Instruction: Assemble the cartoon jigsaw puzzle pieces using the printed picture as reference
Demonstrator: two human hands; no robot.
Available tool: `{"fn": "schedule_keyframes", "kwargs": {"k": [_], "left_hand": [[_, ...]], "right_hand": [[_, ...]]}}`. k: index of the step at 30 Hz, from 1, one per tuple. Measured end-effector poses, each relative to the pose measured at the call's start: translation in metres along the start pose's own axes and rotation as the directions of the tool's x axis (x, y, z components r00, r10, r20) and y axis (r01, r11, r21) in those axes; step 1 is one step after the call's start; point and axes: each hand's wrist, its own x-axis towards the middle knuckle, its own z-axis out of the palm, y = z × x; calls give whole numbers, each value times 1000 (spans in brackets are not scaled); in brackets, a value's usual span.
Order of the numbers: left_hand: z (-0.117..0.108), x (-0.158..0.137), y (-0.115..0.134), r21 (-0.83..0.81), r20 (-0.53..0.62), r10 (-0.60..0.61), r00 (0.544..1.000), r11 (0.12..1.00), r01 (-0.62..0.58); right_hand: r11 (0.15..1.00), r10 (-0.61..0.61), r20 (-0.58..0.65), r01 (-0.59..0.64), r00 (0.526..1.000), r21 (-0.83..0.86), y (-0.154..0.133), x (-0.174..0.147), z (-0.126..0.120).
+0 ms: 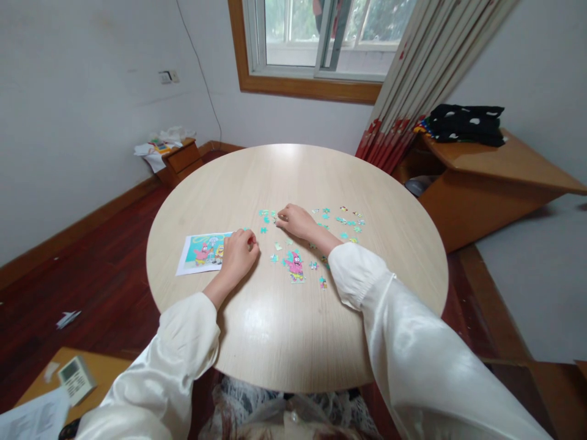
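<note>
My right hand (297,221) reaches to the far middle of the table, thumb and fingertips closed around a small jigsaw puzzle piece (274,220). My left hand (239,253) rests over the right edge of a printed reference picture (198,252), its fingers curled in; whatever they may hold is hidden. Between my forearms lies a joined puzzle section with a pink starfish figure (296,264). Loose pieces surround it, among them a piece (323,282) to its lower right and a teal piece (263,230) near my right fingertips. Several more lie beyond my right wrist, such as a teal piece (326,210).
Everything lies on a round pale wooden table (275,342). A brown cabinet (495,189) bearing dark folded cloth (468,124) stands at the right, beside a curtain (426,73). At lower left, a small device with a screen (77,379) and papers (36,415) lie on a wooden surface.
</note>
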Motion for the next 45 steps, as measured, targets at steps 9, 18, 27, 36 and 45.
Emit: {"fn": "schedule_keyframes", "kwargs": {"k": [9,18,27,36,45], "left_hand": [[0,1,1,41,38,-7,999,999,5],[-1,1,1,36,20,-10,1000,999,9],[1,0,-2,-9,-20,8,1000,1000,-8],[-1,-4,0,-39,-1,48,999,998,-48],[1,-6,1,-36,23,55,998,998,-54]], "right_hand": [[1000,11,-6,-11,1000,-8,-7,8,10],[999,13,-30,-14,999,-52,-7,9,14],[999,31,-135,-32,990,-6,-2,6,0],[461,257,160,-267,953,846,4,-94,-12],[680,259,-44,-150,965,718,-12,-177,9]]}}
